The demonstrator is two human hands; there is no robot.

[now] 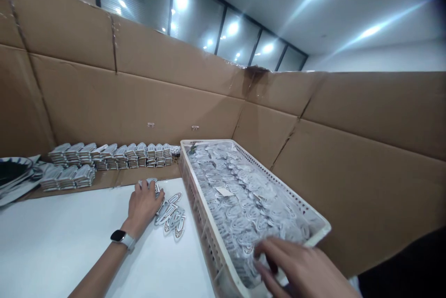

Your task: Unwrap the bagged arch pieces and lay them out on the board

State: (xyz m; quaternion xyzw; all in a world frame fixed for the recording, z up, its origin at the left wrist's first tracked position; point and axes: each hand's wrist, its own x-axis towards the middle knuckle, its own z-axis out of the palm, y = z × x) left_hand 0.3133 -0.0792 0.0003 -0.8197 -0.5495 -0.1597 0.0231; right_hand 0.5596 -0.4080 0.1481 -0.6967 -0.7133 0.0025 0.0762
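Head view: the left hand [144, 205], a watch [122, 237] on its wrist, lies palm down with fingers spread on loose patches [173, 218] near the white table's [52, 242] back edge, gripping nothing. The right hand [303, 268], fingers open, touches bagged patches [237, 196] at the near end of a white crate [205, 228] on the table's right edge. Stacked patches [111, 155] line the back edge in 2 rows below a cardboard wall [174, 103].
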